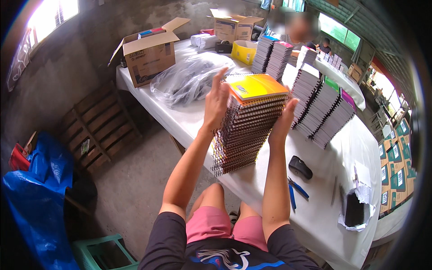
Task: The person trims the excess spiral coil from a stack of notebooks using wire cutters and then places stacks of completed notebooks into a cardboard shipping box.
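One chunky stack of spiral notebooks at the table edge, left hand and right hand apart, kinda flat along opposite sides, blue-handled pliers lying nearby.

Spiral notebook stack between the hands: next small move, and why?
Probably press both palms gently inward to square the spiral notebook stack: its coil edges look uneven, and the left hand and right hand already flank its upper part.
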{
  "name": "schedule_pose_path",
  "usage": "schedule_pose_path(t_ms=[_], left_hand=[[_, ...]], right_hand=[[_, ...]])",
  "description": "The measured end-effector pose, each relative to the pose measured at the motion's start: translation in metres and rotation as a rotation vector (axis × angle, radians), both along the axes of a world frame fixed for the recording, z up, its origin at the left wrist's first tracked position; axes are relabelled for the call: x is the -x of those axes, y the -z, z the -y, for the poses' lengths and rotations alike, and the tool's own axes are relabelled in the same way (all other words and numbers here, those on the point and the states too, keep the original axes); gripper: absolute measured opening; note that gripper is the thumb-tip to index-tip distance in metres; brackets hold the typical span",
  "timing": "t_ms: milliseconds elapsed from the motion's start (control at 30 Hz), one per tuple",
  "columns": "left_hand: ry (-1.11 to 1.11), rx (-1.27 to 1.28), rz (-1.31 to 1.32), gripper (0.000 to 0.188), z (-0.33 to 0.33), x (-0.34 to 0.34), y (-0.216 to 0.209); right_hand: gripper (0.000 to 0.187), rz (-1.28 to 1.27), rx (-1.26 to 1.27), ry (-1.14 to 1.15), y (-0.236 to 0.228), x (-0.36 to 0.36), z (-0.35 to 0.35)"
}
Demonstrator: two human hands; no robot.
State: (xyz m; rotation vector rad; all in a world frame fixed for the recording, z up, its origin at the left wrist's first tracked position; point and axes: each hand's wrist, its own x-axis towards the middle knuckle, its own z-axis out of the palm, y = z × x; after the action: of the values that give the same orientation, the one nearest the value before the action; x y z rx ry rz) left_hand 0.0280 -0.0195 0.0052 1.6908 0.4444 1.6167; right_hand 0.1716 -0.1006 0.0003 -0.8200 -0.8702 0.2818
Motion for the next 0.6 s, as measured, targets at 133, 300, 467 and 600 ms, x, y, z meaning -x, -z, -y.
schedule_pose_path(t_ms=[133, 300, 467, 600], left_hand=[[0.019, 0.102, 0.015, 0.053, 0.012, -0.002, -0.007], [0.042, 0.013, 0.050, 0.048, 0.004, 0.001, 0.000], [0.137, 0.067, 0.246, 0.076, -0.013, 0.005, 0.019], [0.422, 0.540, -0.052, 0.106, -0.020, 0.036, 0.092]], right_hand=[[0.062, 0.105, 0.021, 0.204, -0.003, 0.013, -0.001], [0.062, 0.175, 0.089, 0.169, 0.000, 0.009, 0.006], [0.077, 0.153, -0.014, 0.256, 0.031, -0.004, 0.013], [0.086, 0.475, 0.074, 0.553, 0.119, 0.014, 0.070]])
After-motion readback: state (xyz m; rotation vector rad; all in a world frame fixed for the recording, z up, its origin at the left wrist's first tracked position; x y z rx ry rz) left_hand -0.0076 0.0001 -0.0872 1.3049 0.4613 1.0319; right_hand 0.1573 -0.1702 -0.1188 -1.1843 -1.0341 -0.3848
